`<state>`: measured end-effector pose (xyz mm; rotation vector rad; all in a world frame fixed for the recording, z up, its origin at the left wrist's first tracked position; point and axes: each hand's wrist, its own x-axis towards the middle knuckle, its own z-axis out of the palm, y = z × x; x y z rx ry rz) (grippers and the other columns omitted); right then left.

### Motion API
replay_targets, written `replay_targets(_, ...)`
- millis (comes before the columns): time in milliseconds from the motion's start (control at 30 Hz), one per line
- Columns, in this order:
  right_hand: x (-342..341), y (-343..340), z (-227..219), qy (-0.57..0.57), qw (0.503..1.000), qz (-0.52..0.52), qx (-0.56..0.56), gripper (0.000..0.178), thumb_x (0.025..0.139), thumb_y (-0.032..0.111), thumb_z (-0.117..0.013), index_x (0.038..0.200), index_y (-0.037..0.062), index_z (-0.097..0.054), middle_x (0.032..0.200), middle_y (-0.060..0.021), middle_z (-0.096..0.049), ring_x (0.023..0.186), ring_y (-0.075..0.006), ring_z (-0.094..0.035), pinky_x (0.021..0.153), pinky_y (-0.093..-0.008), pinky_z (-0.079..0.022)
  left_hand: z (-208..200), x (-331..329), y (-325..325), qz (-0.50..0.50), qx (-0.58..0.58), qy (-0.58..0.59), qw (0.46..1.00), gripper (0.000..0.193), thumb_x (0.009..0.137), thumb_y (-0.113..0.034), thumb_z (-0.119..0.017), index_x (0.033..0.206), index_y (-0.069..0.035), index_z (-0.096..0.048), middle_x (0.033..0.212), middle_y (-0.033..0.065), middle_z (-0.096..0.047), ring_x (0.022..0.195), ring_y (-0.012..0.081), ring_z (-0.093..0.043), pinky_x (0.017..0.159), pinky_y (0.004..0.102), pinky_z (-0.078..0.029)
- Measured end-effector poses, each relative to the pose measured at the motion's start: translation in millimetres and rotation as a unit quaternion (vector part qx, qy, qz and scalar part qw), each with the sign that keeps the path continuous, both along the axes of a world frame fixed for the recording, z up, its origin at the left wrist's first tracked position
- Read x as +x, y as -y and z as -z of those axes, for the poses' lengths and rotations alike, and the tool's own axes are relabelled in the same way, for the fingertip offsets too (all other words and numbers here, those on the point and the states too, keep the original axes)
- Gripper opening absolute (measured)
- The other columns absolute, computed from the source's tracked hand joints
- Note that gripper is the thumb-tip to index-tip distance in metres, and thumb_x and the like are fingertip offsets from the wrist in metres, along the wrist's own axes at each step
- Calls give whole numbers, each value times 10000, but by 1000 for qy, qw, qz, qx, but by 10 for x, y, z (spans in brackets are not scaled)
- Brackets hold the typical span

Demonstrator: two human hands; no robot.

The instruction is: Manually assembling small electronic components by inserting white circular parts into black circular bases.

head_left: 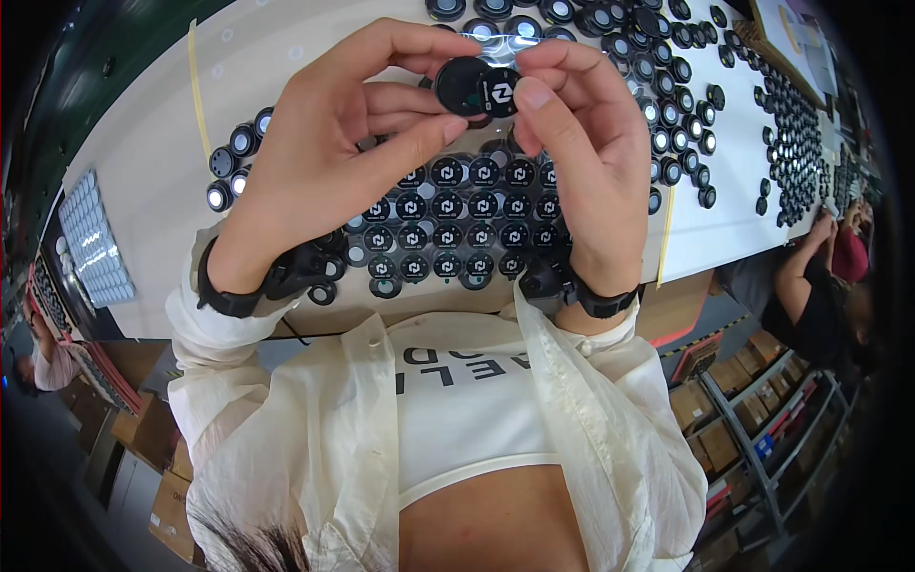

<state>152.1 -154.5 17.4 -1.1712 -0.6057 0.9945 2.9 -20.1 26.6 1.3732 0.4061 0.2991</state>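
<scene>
Both hands are raised together over the table. My left hand (319, 143) pinches a black round puck-like part (456, 86) by its edge, between thumb and fingers. Against the right side of that part, my right hand (600, 143) holds a smaller round black label (498, 92) with a white mark, gripped between thumb and forefinger. The label overlaps the part's face; whether it is stuck there I cannot tell. Below the hands, several rows of black discs (448, 206) carry the same white mark. Each wrist wears a black strap with a small device.
Many black round parts (667, 110) with pale centres are spread at the back and right. A smaller group (243, 140) sits left of my left hand. A pale blue tray (95, 238) lies at far left. Cartons (734, 381) fill a right-hand rack (753, 434). Other people work at both sides.
</scene>
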Motion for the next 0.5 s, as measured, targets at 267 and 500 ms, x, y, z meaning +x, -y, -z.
replay_targets(267, -72, -26, 5, 36, 998, 49, 4, 178, 899, -4, -660, 1063, -63, -623, 964, -88, -675, 865, -94, -630, 777, -214, -509, -36, 3, 67, -76, 170, -54, 981, 420, 762, 80, -770, 1150, 42, -613, 1002, 130, -690, 905, 172, -708, 791, 252, -580)
replay_targets(500, -76, -40, -5, 63, 997, 35, 5, 168, 887, -5, -683, 1037, -68, -644, 947, -107, -695, 839, -110, -660, 760, -220, -530, -59, 8, 77, -75, 186, -53, 978, 416, 755, 86, -772, 1140, 49, -619, 995, 124, -688, 874, 155, -704, 779, 243, -581)
